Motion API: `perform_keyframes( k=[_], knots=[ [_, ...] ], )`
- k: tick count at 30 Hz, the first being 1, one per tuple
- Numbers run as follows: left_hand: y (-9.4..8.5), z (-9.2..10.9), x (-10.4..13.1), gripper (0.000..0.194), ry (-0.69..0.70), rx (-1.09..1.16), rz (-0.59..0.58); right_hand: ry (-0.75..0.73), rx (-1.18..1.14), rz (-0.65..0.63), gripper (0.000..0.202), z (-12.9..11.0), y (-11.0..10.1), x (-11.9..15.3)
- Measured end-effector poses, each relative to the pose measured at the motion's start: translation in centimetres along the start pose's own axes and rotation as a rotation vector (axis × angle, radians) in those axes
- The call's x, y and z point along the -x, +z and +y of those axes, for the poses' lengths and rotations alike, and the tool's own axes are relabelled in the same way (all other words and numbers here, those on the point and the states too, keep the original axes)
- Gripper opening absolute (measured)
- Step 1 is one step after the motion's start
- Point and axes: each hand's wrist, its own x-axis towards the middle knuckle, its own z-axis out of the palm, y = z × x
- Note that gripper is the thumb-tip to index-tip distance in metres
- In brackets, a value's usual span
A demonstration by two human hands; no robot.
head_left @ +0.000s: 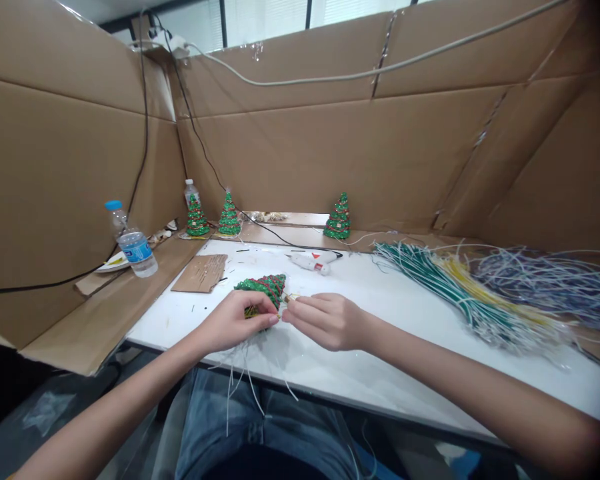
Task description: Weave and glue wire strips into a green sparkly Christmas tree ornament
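Note:
A small green tinsel Christmas tree (261, 285) with red garland lies tilted near the front of the white table. Wrapped against its lower side, my left hand (239, 319) is closed, thumb and forefinger pinched near a thin yellowish strand. My right hand (327, 320) is closed too, its fingertips pinching a small golden piece (289, 298) just right of the tree; its exact kind is too small to tell. The two sets of fingertips almost meet. Loose white strands (253, 387) hang over the table edge below my left hand.
Three finished-looking trees (337, 217) stand along the back. A glue gun (310, 262) lies mid-table, a cardboard piece (200, 273) left of it. Bundles of green wires (430, 280) spread at right. A water bottle (136, 247) stands at left; cardboard walls (300, 147) enclose the table.

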Motion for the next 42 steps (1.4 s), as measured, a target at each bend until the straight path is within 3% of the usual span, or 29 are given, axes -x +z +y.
perform_keyframes(
  k=[7, 11, 15, 18, 22, 27, 31, 37, 42],
  knots=[
    [0.6, -0.6, 0.5, 0.012, 0.320, -0.484, 0.188, 0.432, -0.367, 0.033, 0.016, -1.6, 1.6, 0.0],
    [1.0, -1.0, 0.5, 0.017, 0.455, -0.747, 0.273, 0.774, -0.655, 0.078, 0.018, -2.2, 1.9, -0.4],
    [1.1, -1.4, 0.4, 0.017, 0.475, -0.777, 0.296, 0.997, -0.819, 0.020, 0.017, -2.3, 1.7, -0.5],
    [0.9, -1.5, 0.3, 0.012, 0.386, -0.616, 0.263, 0.954, -0.843, 0.009, 0.009, -2.0, 1.4, -0.4],
    [0.7, -1.2, 0.3, 0.009, 0.282, -0.439, 0.206, 0.830, -0.765, 0.097, 0.017, -1.7, 1.2, -0.3],
    [0.3, -0.6, 0.2, 0.011, 0.198, -0.346, 0.194, 0.601, -0.624, 0.187, 0.011, -1.3, 1.7, -0.2],
    [0.2, -0.5, 0.1, 0.012, 0.169, -0.317, 0.202, 0.500, -0.482, 0.170, 0.014, -1.1, 1.9, -0.3],
    [0.6, -0.9, 0.2, 0.011, 0.223, -0.379, 0.227, 0.544, -0.585, 0.081, 0.016, -1.3, 2.0, -0.8],
    [1.2, -0.6, 0.6, 0.014, 0.345, -0.654, 0.336, 0.717, -0.693, 0.074, 0.014, -1.4, 2.0, -1.3]
  ],
)
